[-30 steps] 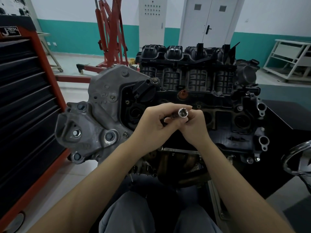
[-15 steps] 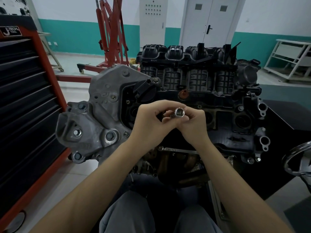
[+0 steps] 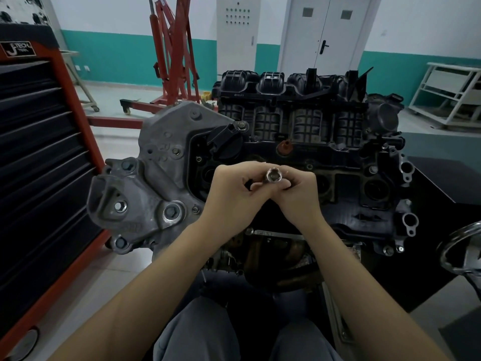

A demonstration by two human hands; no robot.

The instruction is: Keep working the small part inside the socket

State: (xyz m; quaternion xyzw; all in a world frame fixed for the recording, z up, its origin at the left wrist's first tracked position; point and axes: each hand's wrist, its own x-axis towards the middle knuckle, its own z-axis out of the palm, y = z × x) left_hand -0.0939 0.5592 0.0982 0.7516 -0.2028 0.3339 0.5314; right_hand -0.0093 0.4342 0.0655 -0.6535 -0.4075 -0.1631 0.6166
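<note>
Your left hand (image 3: 231,190) and right hand (image 3: 296,194) meet knuckle to knuckle over the dark grey engine (image 3: 299,142), fingers of both curled and pinching the small shiny steel socket (image 3: 272,175) between them, its open end facing you at twelve o'clock of your wrists.

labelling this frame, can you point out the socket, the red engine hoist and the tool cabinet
socket (image 3: 272,175), head view, on its open end between the fingers of both hands
red engine hoist (image 3: 171,53), head view, on its upright frame behind the engine
tool cabinet (image 3: 39,152), head view, on its black drawer fronts at left
</note>
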